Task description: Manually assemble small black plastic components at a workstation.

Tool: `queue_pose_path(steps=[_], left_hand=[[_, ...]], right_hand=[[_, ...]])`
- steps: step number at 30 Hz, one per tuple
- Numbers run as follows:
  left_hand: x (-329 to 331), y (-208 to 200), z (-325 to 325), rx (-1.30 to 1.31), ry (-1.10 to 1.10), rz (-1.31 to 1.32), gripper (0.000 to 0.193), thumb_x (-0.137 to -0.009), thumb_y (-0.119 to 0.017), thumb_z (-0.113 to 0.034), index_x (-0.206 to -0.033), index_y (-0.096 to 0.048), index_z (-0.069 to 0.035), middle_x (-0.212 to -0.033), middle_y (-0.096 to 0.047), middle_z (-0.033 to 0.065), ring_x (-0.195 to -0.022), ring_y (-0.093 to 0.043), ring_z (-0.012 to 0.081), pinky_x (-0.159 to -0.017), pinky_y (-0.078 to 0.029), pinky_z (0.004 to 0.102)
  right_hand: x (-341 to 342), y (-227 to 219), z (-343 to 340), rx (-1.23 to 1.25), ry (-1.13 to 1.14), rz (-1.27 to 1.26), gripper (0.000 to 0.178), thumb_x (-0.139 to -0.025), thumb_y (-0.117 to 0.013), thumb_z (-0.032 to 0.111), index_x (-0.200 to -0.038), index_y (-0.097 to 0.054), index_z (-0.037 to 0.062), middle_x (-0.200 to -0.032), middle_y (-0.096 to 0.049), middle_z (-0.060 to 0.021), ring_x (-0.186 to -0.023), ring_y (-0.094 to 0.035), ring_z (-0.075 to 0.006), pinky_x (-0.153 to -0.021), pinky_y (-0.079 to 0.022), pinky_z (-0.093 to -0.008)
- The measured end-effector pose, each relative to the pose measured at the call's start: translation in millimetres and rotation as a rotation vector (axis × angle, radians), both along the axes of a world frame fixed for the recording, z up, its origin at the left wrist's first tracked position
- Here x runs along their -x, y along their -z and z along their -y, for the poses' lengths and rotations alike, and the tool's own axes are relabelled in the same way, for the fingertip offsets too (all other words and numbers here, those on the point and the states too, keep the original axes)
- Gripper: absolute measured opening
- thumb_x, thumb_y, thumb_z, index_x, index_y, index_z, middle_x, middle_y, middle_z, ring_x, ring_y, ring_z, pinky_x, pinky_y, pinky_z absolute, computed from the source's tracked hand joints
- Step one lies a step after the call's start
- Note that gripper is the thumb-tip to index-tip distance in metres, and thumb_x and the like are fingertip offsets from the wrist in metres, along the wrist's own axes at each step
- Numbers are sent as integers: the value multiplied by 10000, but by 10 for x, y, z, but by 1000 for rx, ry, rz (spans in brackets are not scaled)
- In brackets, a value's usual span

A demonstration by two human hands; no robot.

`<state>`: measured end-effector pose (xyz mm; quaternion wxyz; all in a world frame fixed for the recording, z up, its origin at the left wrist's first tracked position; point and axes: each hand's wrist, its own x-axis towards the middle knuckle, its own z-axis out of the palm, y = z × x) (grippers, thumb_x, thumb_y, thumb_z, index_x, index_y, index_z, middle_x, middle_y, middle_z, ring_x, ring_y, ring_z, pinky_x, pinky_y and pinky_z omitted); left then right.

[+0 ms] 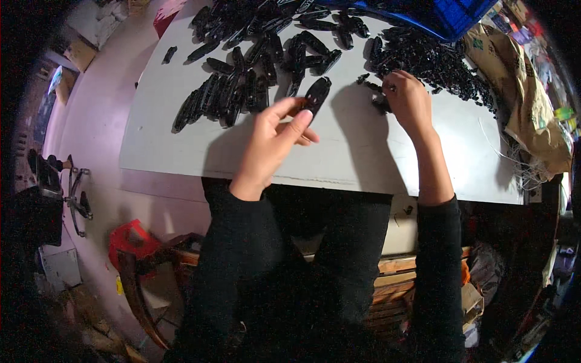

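My left hand (275, 136) pinches a long, oval black plastic shell (318, 95) between thumb and fingers, tilted above the white table. A few small holes show in its face. At the near-left edge of a heap of small black parts (423, 60), my right hand (408, 100) has its fingers curled down. Small dark bits lie around its fingertips, and whether it grips one is hidden. Left of my left hand, several more black shells (221, 97) lie side by side in a row, with a larger loose pile (260, 24) of them behind.
The white table (302, 163) ends just in front of me. A blue plastic bin (442, 15) stands at the back right, beside crumpled brown paper sacks (514, 91). Thin white strings (523, 160) tangle at the right corner. A red stool (133, 242) is on the floor at left.
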<state>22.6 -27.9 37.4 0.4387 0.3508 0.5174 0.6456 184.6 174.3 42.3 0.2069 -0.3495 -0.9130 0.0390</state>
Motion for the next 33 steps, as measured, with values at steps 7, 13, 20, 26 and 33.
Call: queue_pose_path(steps=[7,13,20,26,33], left_hand=[[-241,-37,11,-5,90,180,269,-880,-540,-193,-1080,-459,-33,-808,-565,43,-630,-565,114,-555,-453,226],[-384,-27,-24,-29,93,189,306,-872,-548,-177,-1107,-420,-28,-801,-563,48,-598,-534,93,-531,-416,207],[-473,9,11,-3,70,160,377,-889,-522,-120,-1213,-356,-24,-805,-537,31,-582,-432,45,-526,-362,178],[-573,35,22,-44,34,35,491,-930,-457,-175,-1351,-243,-39,-821,-505,-2,-639,-416,30,-548,-347,168],[-619,64,83,-24,83,-222,515,-947,-388,-145,-1403,-174,-37,-1180,-488,170,-1021,-511,212,-865,-396,290]], right_hand=[[-203,-115,403,1061,-94,-721,99,-848,-516,96,-797,-561,24,-727,-572,-22,-632,-546,-86,-531,-407,-204],[-257,-55,765,1330,-102,-840,104,-850,-558,131,-823,-561,31,-755,-591,-50,-613,-582,-99,-524,-455,-193],[-228,5,1111,1390,-149,-889,124,-828,-600,150,-839,-569,30,-761,-588,-17,-658,-575,-85,-539,-462,-192],[-161,9,1301,1434,-162,-915,101,-840,-584,145,-855,-566,47,-778,-554,9,-697,-526,-54,-537,-413,-186],[-60,73,1412,1205,-98,-1027,127,-835,-606,140,-874,-557,29,-809,-544,16,-686,-495,-64,-635,-389,-194]])
